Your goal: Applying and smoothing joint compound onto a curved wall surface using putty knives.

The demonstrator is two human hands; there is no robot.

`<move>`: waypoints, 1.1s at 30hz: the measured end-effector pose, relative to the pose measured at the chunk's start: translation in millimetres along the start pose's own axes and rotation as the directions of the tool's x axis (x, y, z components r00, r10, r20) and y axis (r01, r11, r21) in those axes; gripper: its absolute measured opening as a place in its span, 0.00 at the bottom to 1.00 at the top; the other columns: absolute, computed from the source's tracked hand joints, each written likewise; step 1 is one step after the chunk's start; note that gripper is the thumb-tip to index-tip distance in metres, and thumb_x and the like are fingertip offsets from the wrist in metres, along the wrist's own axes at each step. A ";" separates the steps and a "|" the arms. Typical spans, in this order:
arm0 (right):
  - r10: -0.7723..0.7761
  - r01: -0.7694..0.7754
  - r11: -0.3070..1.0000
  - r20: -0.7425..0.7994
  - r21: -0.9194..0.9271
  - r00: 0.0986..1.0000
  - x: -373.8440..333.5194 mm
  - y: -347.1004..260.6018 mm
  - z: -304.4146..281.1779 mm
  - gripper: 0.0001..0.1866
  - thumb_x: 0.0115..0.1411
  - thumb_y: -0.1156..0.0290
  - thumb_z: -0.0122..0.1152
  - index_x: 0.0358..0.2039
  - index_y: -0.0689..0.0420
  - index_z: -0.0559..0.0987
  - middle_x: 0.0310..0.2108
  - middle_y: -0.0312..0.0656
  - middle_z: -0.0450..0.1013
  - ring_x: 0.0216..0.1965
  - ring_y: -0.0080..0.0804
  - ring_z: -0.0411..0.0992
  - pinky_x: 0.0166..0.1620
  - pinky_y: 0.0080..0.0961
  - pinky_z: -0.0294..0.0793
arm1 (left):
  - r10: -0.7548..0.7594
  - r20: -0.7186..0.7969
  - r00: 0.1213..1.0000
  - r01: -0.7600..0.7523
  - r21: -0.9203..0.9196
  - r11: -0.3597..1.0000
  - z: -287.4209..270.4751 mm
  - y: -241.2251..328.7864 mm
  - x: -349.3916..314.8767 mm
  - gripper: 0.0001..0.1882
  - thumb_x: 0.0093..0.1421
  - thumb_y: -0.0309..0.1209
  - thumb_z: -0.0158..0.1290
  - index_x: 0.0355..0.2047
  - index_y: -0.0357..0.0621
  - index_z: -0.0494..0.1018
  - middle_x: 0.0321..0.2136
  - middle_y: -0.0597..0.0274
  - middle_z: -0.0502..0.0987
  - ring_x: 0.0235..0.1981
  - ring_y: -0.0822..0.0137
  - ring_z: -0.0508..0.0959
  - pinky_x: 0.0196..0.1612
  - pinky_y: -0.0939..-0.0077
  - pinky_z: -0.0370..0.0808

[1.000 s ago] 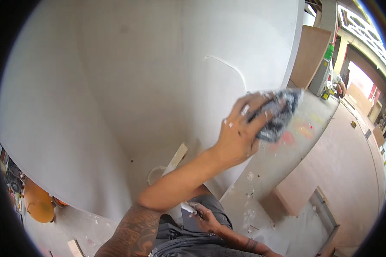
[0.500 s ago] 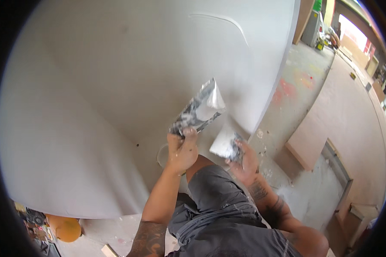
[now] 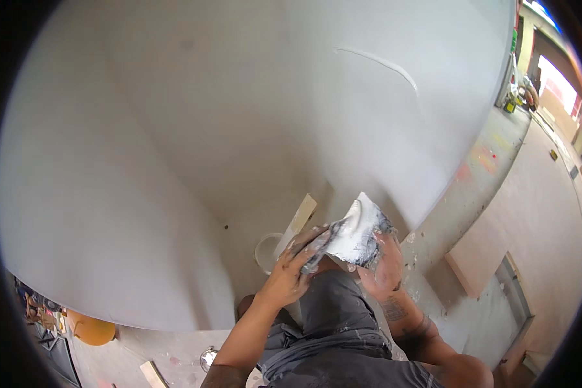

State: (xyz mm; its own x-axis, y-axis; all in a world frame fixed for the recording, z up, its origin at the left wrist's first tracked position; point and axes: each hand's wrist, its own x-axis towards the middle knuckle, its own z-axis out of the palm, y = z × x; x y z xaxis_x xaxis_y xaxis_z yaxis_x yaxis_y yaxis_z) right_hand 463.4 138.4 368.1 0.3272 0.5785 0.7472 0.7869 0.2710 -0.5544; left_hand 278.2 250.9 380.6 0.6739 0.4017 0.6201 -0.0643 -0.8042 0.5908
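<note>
My left hand [image 3: 294,265] grips a filler-smeared spreader [image 3: 318,251], seen nearly edge-on, so most of its blade is hidden. Close beside it, my right hand [image 3: 385,262] is closed on a second spreader [image 3: 357,234] whose broad face carries thick white filler. The two tools meet or nearly meet above my knee; whether they touch I cannot tell. Dark and white smears cover the fingers of both hands. In front of me curves a large white panel [image 3: 226,116], with a raised arc of filler [image 3: 385,63] on its upper right.
A pale wooden strip [image 3: 296,223] stands beside a round, whitish rim [image 3: 260,253] beyond my left hand. Plywood [image 3: 498,213] with a cut-out edge lies to the right. At lower left are an orange rounded object [image 3: 90,328] and a wood offcut [image 3: 153,374] on the floor.
My left hand has come down and turned its spreader from face-on to edge-on, bringing it against or near the right one. The view has shifted left, so the panel's arc appears farther right.
</note>
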 end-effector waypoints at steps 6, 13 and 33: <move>-0.379 0.203 0.846 0.288 0.493 0.880 48.9 2.2 0.1 0.19 0.54 0.73 0.62 0.48 0.59 0.76 0.47 0.52 0.74 0.43 0.52 0.75 0.45 0.41 0.77 | -0.877 0.254 0.409 0.289 -0.947 -0.139 7.3 -22.2 -12.4 0.20 0.67 0.38 0.52 0.55 0.41 0.68 0.48 0.55 0.77 0.45 0.57 0.81 0.49 0.60 0.80; -0.363 0.325 0.931 0.522 0.168 0.772 22.3 34.5 22.6 0.32 0.46 0.77 0.64 0.55 0.44 0.77 0.63 0.43 0.63 0.61 0.51 0.61 0.61 0.47 0.64 | -0.759 0.305 0.575 0.109 -0.948 -0.298 30.2 -48.9 -3.9 0.17 0.66 0.36 0.51 0.52 0.41 0.70 0.45 0.53 0.79 0.46 0.55 0.80 0.51 0.55 0.77; 0.184 -0.292 0.953 0.619 0.076 0.763 -86.1 56.2 1.3 0.27 0.58 0.77 0.58 0.59 0.52 0.72 0.58 0.49 0.67 0.56 0.54 0.65 0.60 0.45 0.66 | -0.316 -0.479 0.819 0.196 -0.285 0.938 -135.3 -218.4 423.0 0.21 0.72 0.39 0.43 0.53 0.34 0.71 0.39 0.54 0.78 0.38 0.68 0.75 0.44 0.69 0.73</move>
State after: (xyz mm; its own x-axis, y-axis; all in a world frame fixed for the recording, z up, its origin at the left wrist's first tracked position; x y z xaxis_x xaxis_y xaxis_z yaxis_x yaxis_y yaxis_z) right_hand 478.8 104.8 272.1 0.0706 0.9679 0.2410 0.6145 0.1481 -0.7749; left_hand 477.8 655.7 583.7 0.2193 0.7931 0.5682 -0.1382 -0.5512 0.8228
